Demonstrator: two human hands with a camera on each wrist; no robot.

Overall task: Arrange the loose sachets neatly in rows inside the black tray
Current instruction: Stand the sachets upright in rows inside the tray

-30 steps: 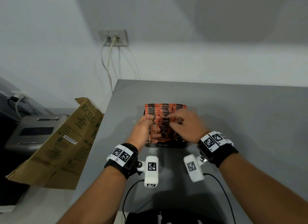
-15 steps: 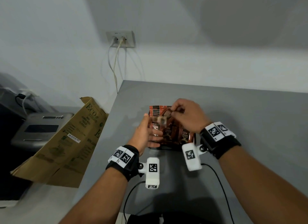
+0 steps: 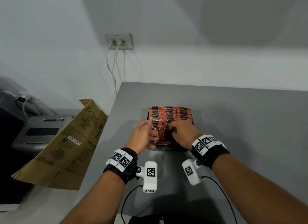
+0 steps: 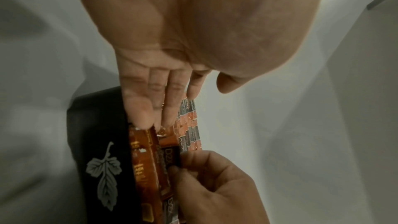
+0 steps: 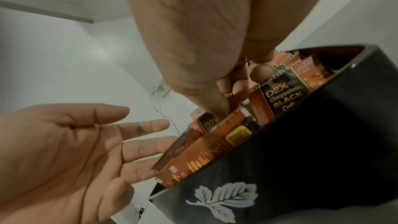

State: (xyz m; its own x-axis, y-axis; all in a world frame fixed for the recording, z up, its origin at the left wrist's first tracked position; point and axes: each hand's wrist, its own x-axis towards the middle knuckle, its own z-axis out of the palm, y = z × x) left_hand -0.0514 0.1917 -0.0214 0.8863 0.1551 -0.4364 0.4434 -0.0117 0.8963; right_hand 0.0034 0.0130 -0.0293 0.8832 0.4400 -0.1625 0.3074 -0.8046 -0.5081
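A black tray (image 3: 168, 149) with a leaf motif (image 5: 224, 198) stands on the grey table, filled with rows of upright orange sachets (image 3: 170, 114). Both hands are at its near end. My left hand (image 3: 150, 133) has straight fingers (image 4: 155, 118) that touch the left ends of the near sachets (image 4: 148, 159). My right hand (image 3: 173, 132) has curled fingers (image 5: 234, 88) and pinches a sachet among the front rows, next to a "D2X" sachet (image 5: 284, 98). The hands hide the near rows in the head view.
The grey table (image 3: 241, 123) stretches right and behind the tray. A flattened cardboard box (image 3: 66, 145) leans off its left edge, with a grey device (image 3: 41, 132) beyond. A wall socket (image 3: 119, 41) has cables hanging down. Black cables (image 3: 216, 187) run along the near edge.
Half a second ago my right hand held a sachet lifted over the tray; it has come down into the near rows. My left hand has moved in against the tray's left end.
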